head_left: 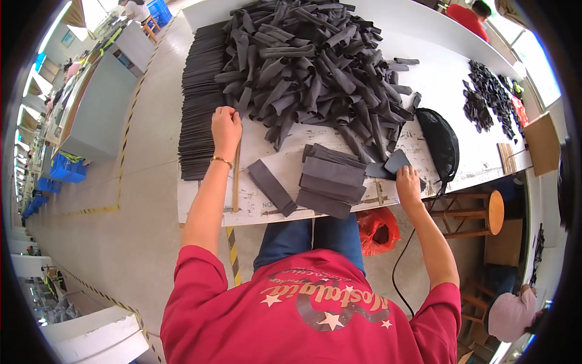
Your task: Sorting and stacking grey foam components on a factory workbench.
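Note:
My left hand is closed with its fingers curled, beside a long row of tightly stacked dark grey fabric pieces. What it pinches, if anything, is hidden. A thin wooden strip lies on the table by its wrist. My right hand is closed on the near edge of a dark flat rectangular piece near the table's right front. Left of that hand lies a stack of flat dark fabric pieces, and farther left a single folded strip. Beyond both hands rises a big heap of rolled dark fabric pieces.
A black pouch lies right of the heap on the white worn table. A red plastic bag hangs below the front edge, near a black cable. A wooden stool stands at right; smaller dark pieces lie far right.

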A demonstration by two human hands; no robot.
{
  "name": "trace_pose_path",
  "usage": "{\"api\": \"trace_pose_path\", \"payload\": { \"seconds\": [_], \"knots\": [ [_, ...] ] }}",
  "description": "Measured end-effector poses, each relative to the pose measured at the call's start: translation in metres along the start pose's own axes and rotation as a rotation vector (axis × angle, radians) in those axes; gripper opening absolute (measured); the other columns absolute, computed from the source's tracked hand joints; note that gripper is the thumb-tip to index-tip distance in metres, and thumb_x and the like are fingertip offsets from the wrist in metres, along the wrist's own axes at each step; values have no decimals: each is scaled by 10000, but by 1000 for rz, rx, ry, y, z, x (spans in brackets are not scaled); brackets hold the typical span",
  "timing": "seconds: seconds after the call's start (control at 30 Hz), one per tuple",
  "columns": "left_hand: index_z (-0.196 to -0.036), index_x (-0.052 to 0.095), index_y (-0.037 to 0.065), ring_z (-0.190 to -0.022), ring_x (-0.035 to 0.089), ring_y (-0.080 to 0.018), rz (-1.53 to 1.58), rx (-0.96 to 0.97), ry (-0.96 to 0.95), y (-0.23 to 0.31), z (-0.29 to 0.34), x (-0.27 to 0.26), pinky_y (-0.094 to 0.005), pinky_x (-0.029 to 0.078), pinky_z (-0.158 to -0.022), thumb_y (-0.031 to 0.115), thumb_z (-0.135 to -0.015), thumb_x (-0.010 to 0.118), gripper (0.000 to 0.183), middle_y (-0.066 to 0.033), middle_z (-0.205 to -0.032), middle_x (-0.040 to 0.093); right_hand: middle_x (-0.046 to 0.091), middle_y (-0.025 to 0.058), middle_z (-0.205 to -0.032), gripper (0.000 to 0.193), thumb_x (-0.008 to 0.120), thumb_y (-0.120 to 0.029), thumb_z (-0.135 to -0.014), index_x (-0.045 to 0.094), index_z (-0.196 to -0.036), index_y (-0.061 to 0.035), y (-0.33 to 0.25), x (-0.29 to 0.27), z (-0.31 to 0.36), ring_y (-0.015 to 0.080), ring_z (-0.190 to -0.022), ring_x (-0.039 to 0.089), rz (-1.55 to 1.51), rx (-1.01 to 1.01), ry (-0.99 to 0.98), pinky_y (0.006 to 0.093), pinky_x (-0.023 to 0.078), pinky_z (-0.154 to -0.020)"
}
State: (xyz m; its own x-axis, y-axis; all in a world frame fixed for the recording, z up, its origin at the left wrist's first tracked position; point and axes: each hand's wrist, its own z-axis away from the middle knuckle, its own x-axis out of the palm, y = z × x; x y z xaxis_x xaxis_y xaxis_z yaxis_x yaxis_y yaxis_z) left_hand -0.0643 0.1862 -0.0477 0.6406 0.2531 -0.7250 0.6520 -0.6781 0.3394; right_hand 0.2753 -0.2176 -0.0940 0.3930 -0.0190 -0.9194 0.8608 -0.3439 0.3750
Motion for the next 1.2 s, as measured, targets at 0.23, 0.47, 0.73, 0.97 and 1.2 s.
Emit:
{"api": "trace_pose_path", "payload": {
  "seconds": [0.23, 0.47, 0.73, 0.97, 1.2],
  "knots": [
    [-1072, 474, -59, -666, 675, -284, 1418, -827, -74, 43, 38, -30, -373, 577, -586, 126, -970, 542, 221, -190, -827, 649, 578, 180, -991, 95, 470, 3, -854, 502, -943, 8, 16, -4, -3, 352, -962, 566, -342, 260, 94, 407, 484, -819],
    [-1081, 572, -67, -903, 690, -325, 1844, -1063, -142, 72, 79, -33, -416, 610, -771, 105, -944, 600, 222, -193, -974, 667, 447, 171, -891, 308, 692, -20, -746, 429, -905, -9, -43, -123, -21, 358, -814, 475, -940, 135, 273, 426, 412, -735],
    [-1186, 496, -87, -1022, 644, -387, 1999, -1093, -215, 86, 81, -47, -471, 580, -874, 33, -980, 459, 241, -233, -1123, 622, 615, 150, -1052, 451, 773, -51, -711, 618, -1133, -24, -127, -190, -23, 344, -1002, 563, -1157, -111, 279, 395, 459, -874],
    [-1183, 499, -95, -1083, 622, -377, 1874, -909, -103, 85, 50, -93, -474, 558, -930, 65, -994, 460, 251, -256, -1165, 605, 628, 101, -1029, 363, 770, -11, -711, 695, -1066, -28, -128, -199, -36, 262, -919, 605, -1225, -55, 335, 317, 485, -833],
    [-1159, 536, -48, -1041, 648, -372, 1957, -1003, -257, 120, 77, -83, -421, 568, -899, 52, -966, 518, 218, -234, -1136, 629, 587, 61, -945, 336, 793, -61, -696, 725, -1025, -83, -154, -212, -36, 232, -914, 561, -1192, -86, 408, 363, 391, -863]
  ]
}}
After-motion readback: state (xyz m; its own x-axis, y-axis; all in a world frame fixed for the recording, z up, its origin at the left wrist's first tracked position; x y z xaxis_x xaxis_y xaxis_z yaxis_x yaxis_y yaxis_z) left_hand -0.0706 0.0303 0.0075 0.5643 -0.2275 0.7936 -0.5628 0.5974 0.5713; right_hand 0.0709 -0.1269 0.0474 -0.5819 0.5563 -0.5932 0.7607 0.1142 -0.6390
